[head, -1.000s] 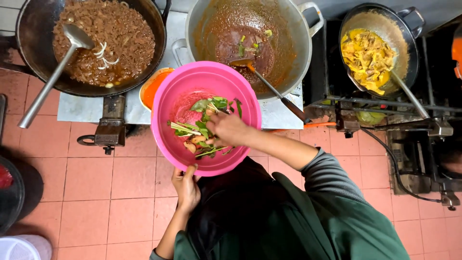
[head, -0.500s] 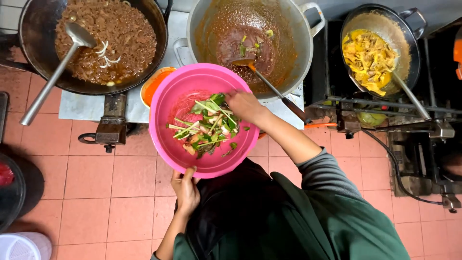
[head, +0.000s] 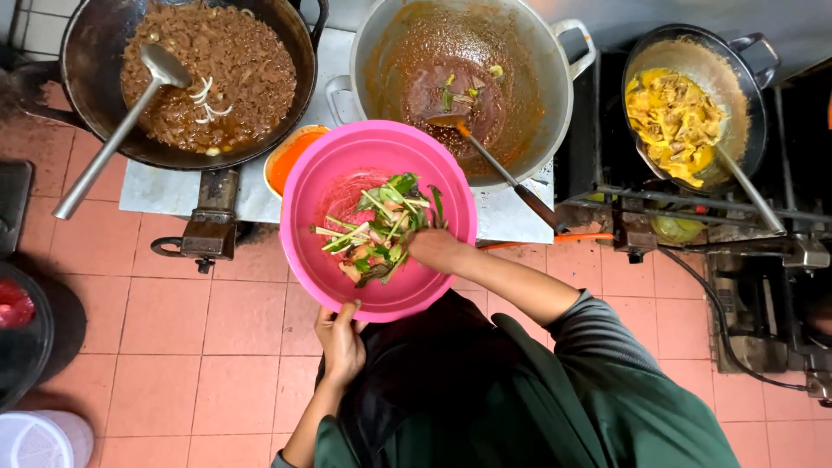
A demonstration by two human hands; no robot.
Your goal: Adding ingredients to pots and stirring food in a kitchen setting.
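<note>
My left hand point(head: 341, 336) grips the near rim of a pink plastic bowl point(head: 321, 186) and holds it above the tiled floor. Cut green leaves, stalks and other pieces point(head: 377, 227) lie in a pile inside the bowl. My right hand point(head: 433, 248) is inside the bowl at the right side of the pile, fingers curled into the greens. Just beyond the bowl stands a large metal pot of brown-red sauce point(head: 511, 95) with a few green bits floating and a ladle point(head: 498, 169) resting in it.
A black wok of brown noodles or meat point(head: 217, 78) with a metal ladle point(head: 113, 143) sits at the back left. A small orange bowl point(head: 286, 160) stands beside the pink bowl. A wok of yellow food point(head: 676, 117) sits on a burner at the right. Dark tubs point(head: 22, 347) stand at the left edge.
My right hand has drawn back from the far right side of the bowl toward its near right side, shifting the greens. My left hand keeps its hold on the rim.
</note>
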